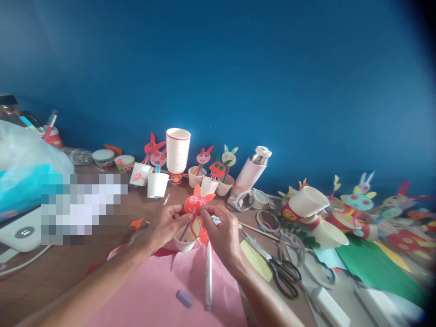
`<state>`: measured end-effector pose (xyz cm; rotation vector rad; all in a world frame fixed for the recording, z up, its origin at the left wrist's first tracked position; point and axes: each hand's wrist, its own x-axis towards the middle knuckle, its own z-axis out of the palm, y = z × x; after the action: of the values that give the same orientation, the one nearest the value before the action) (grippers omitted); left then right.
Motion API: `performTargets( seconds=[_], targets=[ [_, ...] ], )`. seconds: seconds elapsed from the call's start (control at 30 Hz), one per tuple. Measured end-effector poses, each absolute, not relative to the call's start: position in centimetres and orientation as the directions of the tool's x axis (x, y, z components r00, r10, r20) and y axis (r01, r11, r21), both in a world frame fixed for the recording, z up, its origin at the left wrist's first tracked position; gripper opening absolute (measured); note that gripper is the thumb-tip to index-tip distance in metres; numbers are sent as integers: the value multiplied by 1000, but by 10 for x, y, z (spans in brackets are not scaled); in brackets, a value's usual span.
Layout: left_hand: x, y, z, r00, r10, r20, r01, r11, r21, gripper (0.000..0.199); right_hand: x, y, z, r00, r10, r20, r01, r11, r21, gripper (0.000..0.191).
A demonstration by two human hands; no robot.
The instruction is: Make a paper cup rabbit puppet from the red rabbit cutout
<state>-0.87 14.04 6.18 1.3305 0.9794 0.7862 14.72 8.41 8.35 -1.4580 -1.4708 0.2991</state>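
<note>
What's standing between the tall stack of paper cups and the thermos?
In the head view, three small cups stand between the cup stack and the thermos, holding a pink paper face, a red one and a pale green one.

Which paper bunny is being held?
The orange-red one, between the left hand and the right hand; no hand touches the other bunnies.

A brown counter is holding up lots of things. Pink paper is lying at the front. Black-handled scissors are resting on the right. A tall stack of paper cups is standing near a pink bottle.
</note>
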Motion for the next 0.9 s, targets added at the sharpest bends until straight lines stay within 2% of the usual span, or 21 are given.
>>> performTargets(
  seconds=[0.3,0.4,0.5,0.9],
  targets=[
    [-6,138,66,377,913,-154,82,133,988,41,152,82,91,236,888,395,524,226,-821,14],
    [-6,136,70,348,920,-179,121,145,982,39,161,83,97,309,904,294,286,207,-936,8],
    [-5,135,71,340,923,-183,137,144,980,40,170,86,98,326,925,193,62,183,-981,10],
    [-9,136,74,433,893,-119,83,92,992,38,180,108,70,118,991,69,-250,97,-963,29]
  ],
)
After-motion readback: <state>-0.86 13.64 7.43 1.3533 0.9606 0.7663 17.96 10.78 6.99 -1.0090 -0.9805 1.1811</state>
